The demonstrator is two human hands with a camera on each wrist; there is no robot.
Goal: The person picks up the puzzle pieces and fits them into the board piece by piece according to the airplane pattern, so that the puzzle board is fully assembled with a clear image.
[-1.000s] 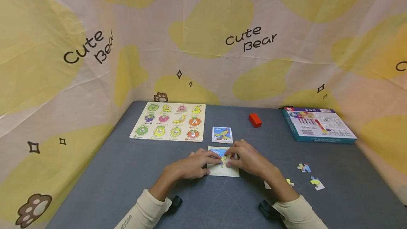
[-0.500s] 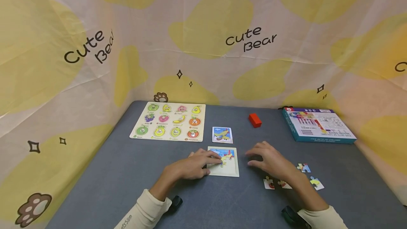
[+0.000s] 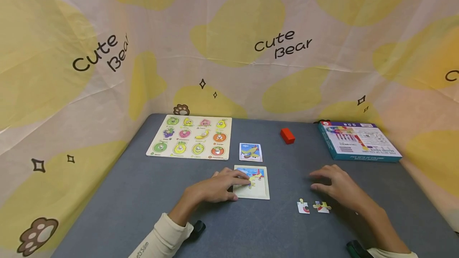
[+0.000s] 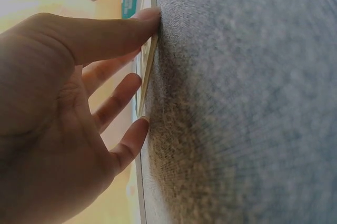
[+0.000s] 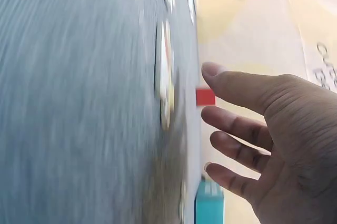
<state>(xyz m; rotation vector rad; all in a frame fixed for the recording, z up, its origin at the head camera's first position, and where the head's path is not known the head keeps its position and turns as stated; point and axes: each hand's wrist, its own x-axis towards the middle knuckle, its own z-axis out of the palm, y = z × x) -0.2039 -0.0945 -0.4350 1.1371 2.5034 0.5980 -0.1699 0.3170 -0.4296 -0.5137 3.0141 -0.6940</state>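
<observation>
My left hand (image 3: pixel 219 186) lies over the left side of a small puzzle board (image 3: pixel 257 192), fingers stretched across it. Its thumb is at the near left corner; in the left wrist view the fingertips meet the edge of the board. Puzzle pieces showing blue sky and part of a yellow and red plane fill the far part of the board. To the right, my right hand (image 3: pixel 338 186) hovers over the table, fingers loosely spread and holding nothing. Near it lie a piece with a red patch (image 3: pixel 303 206) and a yellow and red piece (image 3: pixel 322 207). The right hand and forearm hide further pieces.
Behind the board lies a picture card (image 3: pixel 250 152) of a yellow plane. A fruit board (image 3: pixel 193 146) is at the back left, a red block (image 3: pixel 287 135) at the back, and a flat teal-sided box (image 3: pixel 362 141) at the back right. Printed cloth walls enclose the table.
My right hand has left the puzzle board and moved right, past the two nearer loose pieces and over the farther ones. The left hand stays on the board.
</observation>
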